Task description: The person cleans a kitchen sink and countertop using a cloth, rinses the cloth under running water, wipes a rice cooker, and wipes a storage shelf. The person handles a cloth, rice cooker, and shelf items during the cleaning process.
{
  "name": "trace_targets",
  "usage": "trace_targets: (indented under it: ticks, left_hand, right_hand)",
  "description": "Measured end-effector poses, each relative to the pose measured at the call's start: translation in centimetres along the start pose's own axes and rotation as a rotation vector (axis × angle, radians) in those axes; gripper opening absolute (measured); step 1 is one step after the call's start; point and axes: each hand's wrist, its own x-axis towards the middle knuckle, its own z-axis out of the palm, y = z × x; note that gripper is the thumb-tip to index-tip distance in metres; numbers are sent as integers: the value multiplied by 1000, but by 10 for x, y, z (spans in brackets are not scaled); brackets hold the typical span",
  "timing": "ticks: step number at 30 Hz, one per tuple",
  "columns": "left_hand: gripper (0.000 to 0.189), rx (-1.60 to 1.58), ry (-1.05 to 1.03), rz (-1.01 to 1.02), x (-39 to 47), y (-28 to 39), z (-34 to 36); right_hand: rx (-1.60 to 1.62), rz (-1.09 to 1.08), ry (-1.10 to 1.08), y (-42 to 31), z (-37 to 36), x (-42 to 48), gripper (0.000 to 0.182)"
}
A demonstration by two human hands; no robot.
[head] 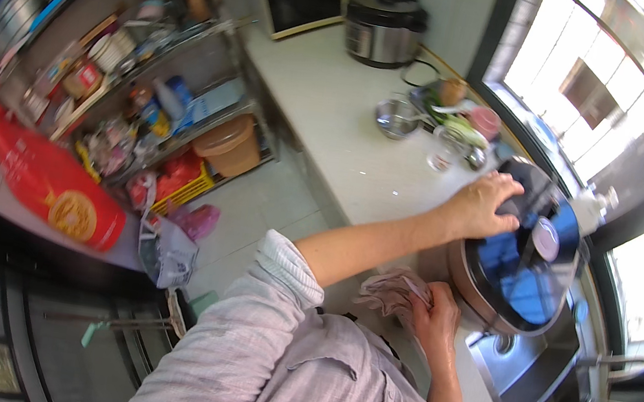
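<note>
A rice cooker [497, 269] with a brownish body and a glossy dark lid stands on the counter beside the sink. Windows are mirrored in the lid, and a pale round disc sits at its middle. My left hand [485, 205] rests on the cooker's far side at the lid's edge, its fingers apart. Close against my body, my right hand [438, 319] grips a bunched, pale pinkish cloth [386, 290]. The cloth hangs near the cooker's front side; whether it touches the body I cannot tell.
The sink [512, 363] lies right of the cooker. Beyond it on the counter [330, 140] are a glass bowl [396, 119], a glass jar [444, 150], a tray with vegetables [462, 128], a pressure cooker [383, 27] and a microwave oven [303, 7]. Crowded shelves [184, 126] stand left.
</note>
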Motion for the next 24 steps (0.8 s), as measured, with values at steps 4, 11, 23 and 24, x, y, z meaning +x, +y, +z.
trace_targets:
  ticks: [4, 11, 23, 24]
  left_hand:
    - [47, -59, 80, -147, -56, -19, -57]
    - [40, 96, 116, -719, -229, -92, -136]
    - [48, 488, -55, -550, -209, -180, -176]
    - [52, 496, -62, -577, -202, -198, -179]
  right_hand:
    - [-42, -64, 160, -1, 51, 28, 16]
    - [-528, -423, 111, 64, 161, 78, 23]
    - [-492, -471, 53, 21, 266, 223, 31]
    - [-489, -477, 28, 18, 272, 235, 34]
